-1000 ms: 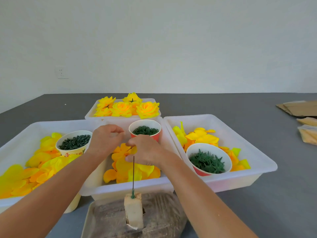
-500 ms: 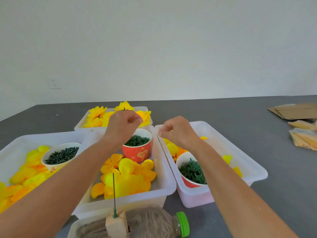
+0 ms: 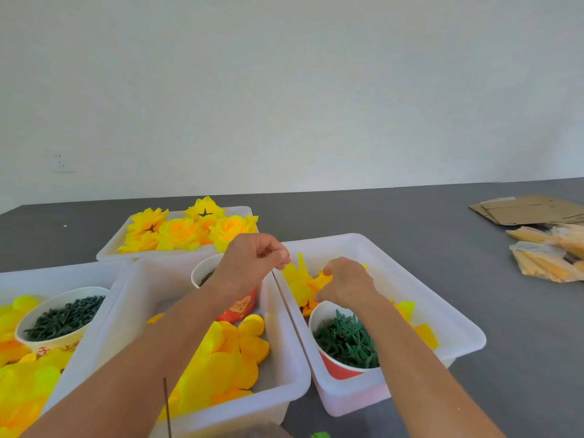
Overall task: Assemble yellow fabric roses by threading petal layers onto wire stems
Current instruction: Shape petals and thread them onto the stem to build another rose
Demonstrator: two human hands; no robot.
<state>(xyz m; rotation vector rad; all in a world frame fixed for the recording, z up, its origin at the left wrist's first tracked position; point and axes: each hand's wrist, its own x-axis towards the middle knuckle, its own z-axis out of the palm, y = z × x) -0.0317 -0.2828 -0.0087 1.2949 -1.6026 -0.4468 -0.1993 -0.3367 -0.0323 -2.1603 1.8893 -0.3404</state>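
My right hand (image 3: 346,284) reaches into the right white bin (image 3: 458,330) and its fingers pinch a yellow petal layer (image 3: 317,281) from the pile there. Just left of it, above the red cup (image 3: 240,308) in the middle bin (image 3: 284,385), hovers my left hand (image 3: 252,263). Its fingers are curled, thumb against forefinger, and nothing shows between them. The thin wire stem (image 3: 166,406) stands bare and upright at the bottom edge. Loose yellow petals (image 3: 227,355) fill the middle bin.
Finished yellow roses (image 3: 180,232) lie in the back bin. A red cup of green calyx pieces (image 3: 344,343) stands in the right bin and a white cup of green pieces (image 3: 60,317) in the left bin. Cardboard (image 3: 531,210) and bagged petals (image 3: 550,257) lie far right.
Both hands left the wire stem. The left went over the red cup, then right; the right dropped into the right bin onto the petals. The view has tilted up.
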